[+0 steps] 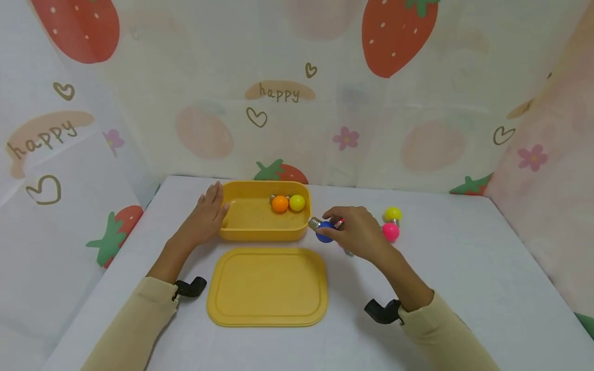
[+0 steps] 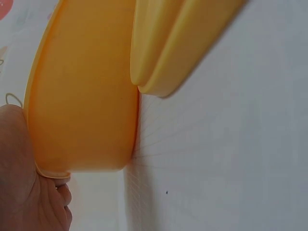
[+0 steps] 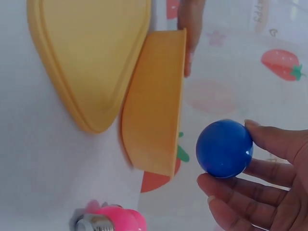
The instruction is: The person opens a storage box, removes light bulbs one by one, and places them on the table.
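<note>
My right hand [image 1: 359, 232] pinches a blue light bulb [image 1: 326, 233] between thumb and fingers, just off the right end of a yellow box [image 1: 264, 235]. The bulb's metal screw base points left towards the box; in the right wrist view its round blue globe [image 3: 224, 148] faces the camera. With fingers straight, my left hand [image 1: 206, 216] rests against the box's left end. Inside the box, to the right, an orange bulb [image 1: 280, 204] and a yellow bulb [image 1: 297, 202] lie side by side.
The yellow lid [image 1: 267, 287] lies flat in front of the box. Right of my right hand are another yellow bulb [image 1: 393, 214] and a pink bulb [image 1: 391, 232]. Another pink bulb [image 1: 347, 251] is partly hidden below that hand. A printed cloth hangs behind the table.
</note>
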Tool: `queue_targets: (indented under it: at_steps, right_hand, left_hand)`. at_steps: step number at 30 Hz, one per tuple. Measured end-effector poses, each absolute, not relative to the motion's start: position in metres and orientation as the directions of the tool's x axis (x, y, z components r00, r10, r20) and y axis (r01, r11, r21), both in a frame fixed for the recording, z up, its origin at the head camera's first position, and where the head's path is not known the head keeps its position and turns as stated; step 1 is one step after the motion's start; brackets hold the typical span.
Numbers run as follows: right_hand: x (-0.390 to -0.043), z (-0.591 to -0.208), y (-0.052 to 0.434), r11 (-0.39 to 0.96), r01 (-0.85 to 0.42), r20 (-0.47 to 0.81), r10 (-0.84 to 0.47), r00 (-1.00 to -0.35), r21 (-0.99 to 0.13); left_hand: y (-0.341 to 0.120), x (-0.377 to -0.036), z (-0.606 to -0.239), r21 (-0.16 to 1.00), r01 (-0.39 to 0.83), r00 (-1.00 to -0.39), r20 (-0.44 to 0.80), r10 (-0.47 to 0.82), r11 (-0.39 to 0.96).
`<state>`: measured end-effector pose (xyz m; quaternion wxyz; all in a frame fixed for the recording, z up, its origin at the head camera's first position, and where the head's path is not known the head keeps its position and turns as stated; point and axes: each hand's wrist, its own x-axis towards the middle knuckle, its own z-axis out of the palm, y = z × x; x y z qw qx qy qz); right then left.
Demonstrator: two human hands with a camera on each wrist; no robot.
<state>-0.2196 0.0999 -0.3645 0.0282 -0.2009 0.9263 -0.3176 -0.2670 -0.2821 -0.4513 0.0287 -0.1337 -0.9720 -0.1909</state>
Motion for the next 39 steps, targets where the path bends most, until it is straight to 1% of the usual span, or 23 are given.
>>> queue_targets:
  at_steps: [8,16,23,33,39]
  right_hand:
    - [-0.213,-0.369,0.111,0.698,-0.407,0.13,-0.415,-0.9,-0.589]
    - [-0.203,-0.372,0.121,0.717,-0.365,0.098,-0.385,-0.918,-0.594]
    - [-0.195,-0.379,0.133,0.738,-0.385,0.115,-0.39,-0.914,-0.554]
    - [-0.191,-0.386,0.149,0.738,-0.407,0.134,-0.402,-0.906,-0.539]
    - [-0.189,-0.392,0.156,0.744,-0.398,0.123,-0.398,-0.909,-0.537]
  left_hand:
    - [-0.282,-0.267,-0.451,0.368,0.267,-0.964,0.102,0.247,0.891]
    - [-0.282,-0.267,-0.452,0.37,0.274,-0.962,0.109,0.252,0.887]
    - [-0.282,-0.267,-0.452,0.376,0.277,-0.961,0.114,0.253,0.884]
    - [-0.281,-0.266,-0.451,0.375,0.267,-0.964,0.11,0.244,0.888]
    - [-0.281,-0.266,-0.45,0.377,0.268,-0.964,0.107,0.245,0.887]
